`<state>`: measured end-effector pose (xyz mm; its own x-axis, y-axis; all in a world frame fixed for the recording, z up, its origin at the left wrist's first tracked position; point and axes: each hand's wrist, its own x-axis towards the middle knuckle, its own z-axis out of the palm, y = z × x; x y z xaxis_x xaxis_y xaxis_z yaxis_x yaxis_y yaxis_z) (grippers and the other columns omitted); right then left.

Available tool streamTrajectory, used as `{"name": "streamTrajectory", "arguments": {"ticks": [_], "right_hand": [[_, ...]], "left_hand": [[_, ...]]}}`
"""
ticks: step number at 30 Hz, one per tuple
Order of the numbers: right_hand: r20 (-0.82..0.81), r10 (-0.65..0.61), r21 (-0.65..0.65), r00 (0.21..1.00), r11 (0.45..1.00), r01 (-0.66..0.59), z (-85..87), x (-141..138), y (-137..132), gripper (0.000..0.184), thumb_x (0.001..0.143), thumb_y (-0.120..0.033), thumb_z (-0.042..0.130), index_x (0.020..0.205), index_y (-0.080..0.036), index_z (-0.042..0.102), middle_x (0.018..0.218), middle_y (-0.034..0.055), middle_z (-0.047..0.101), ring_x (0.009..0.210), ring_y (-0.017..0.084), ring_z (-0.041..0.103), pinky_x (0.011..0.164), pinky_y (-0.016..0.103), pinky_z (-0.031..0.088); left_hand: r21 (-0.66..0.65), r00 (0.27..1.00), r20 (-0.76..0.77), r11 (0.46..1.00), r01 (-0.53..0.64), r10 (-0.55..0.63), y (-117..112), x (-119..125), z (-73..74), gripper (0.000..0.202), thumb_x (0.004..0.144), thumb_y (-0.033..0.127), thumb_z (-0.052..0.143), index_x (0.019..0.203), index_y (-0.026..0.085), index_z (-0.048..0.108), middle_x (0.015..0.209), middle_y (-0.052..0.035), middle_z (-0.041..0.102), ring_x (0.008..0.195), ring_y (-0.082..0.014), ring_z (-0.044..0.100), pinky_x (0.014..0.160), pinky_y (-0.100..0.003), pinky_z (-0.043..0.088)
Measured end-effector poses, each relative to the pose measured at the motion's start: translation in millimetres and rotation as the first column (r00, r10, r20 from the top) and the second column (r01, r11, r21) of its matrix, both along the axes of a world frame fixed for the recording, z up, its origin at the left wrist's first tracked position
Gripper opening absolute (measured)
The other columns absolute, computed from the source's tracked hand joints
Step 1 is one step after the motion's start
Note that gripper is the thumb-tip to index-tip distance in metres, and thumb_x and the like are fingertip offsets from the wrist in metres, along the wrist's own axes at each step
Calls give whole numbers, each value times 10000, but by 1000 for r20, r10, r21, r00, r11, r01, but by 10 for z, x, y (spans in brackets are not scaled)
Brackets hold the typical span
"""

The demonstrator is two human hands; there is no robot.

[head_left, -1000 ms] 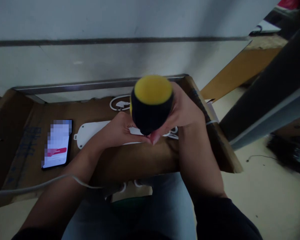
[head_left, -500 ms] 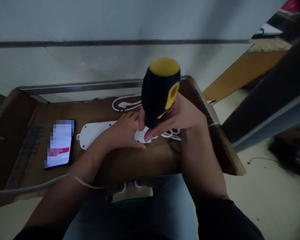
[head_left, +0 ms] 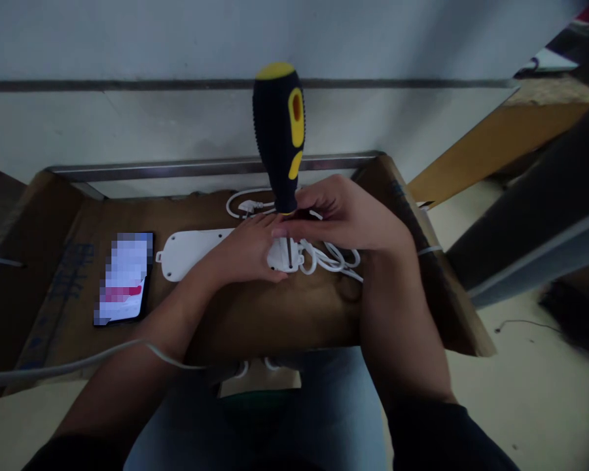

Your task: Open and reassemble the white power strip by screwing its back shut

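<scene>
A white power strip (head_left: 192, 252) lies across the cardboard, with screw holes showing on its upper face. My left hand (head_left: 248, 247) is wrapped over it near its right end, thumb at the near edge and fingers on the far side. Above that end stands a black-and-yellow screwdriver (head_left: 277, 127), nearly upright. Its thin shaft runs down to the strip's near right corner, where the tip seems to meet a screw hole. The fingers of my right hand (head_left: 341, 212) pinch the screwdriver just below its handle. A white cord (head_left: 331, 258) lies coiled at the strip's right end.
The cardboard tray (head_left: 269, 314) has raised sides left and right. On its left lies a phone (head_left: 124, 278) with a lit screen. A white plug (head_left: 248, 207) rests behind the strip. A pale cable (head_left: 78, 365) crosses in front of my left forearm. A grey post (head_left: 530, 196) slants at the right.
My right hand has slid from around the handle's lower part to the shaft below it. The screwdriver stands more upright, its handle farther left. My left hand stays on the power strip.
</scene>
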<state>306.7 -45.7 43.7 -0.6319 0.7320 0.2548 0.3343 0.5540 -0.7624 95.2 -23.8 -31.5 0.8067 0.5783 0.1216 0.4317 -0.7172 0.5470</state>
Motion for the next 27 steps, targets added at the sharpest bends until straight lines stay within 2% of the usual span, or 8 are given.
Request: {"name": "streamTrajectory", "arguments": {"ticks": [4, 7, 9, 14, 18, 23, 27], "right_hand": [[28, -101, 95, 995, 991, 98, 0, -11, -14, 405, 1013, -479, 642, 772, -157, 689, 630, -29, 563, 602, 59, 412, 576, 257, 305], [61, -199, 130, 978, 973, 190, -4, -17, -24, 412, 1006, -496, 646, 766, -163, 678, 621, -23, 557, 594, 70, 377, 580, 279, 294], [65, -232, 161, 971, 962, 219, -32, -18, -30, 399, 1011, -468, 631, 754, -164, 665, 647, -12, 590, 595, 76, 411, 586, 285, 310], [-19, -227, 265, 974, 938, 224, -162, -5, -92, 248, 1005, -365, 635, 883, -164, 711, 787, 17, 670, 665, 90, 549, 646, 254, 406], [-22, -236, 309, 971, 922, 231, -238, 39, -172, 199, 972, -338, 705, 866, -170, 713, 750, 7, 648, 667, 93, 562, 643, 235, 433], [23, -186, 319, 982, 933, 169, -243, 106, -214, 99, 951, -276, 728, 967, -181, 755, 875, 18, 761, 681, 78, 629, 621, 201, 462], [25, -169, 314, 985, 937, 153, -221, 127, -229, 107, 941, -241, 729, 1019, -182, 772, 941, 24, 793, 652, 66, 638, 607, 194, 476]], "left_hand": [[49, 997, -62, 998, -48, 51, 50, -18, -36, 733, 699, 376, 879, 1337, 130, 616, 1464, -213, 627, 1384, -409, 572, 1187, -556, 449], [75, 993, -78, 994, -78, 84, 74, -39, -51, 851, 699, 373, 871, 1431, 81, 550, 1470, -264, 608, 1371, -441, 578, 1164, -586, 463], [82, 992, -89, 993, -88, 95, 88, -47, -58, 899, 702, 386, 872, 1466, 71, 519, 1483, -275, 594, 1377, -447, 572, 1172, -596, 453], [86, 992, -84, 993, -86, 93, 116, -57, -76, 881, 707, 418, 878, 1451, 108, 522, 1490, -247, 592, 1407, -438, 550, 1167, -583, 452], [60, 994, -79, 996, -69, 73, 128, -70, -82, 781, 731, 423, 859, 1395, 146, 556, 1473, -207, 615, 1346, -410, 591, 1149, -554, 454], [55, 998, -45, 998, -38, 40, 140, -87, -91, 850, 707, 377, 871, 1452, 158, 524, 1509, -187, 606, 1400, -398, 562, 1193, -540, 415], [56, 998, -48, 997, -44, 47, 132, -83, -91, 860, 712, 383, 858, 1468, 144, 524, 1479, -182, 627, 1379, -393, 580, 1187, -536, 423]]}}
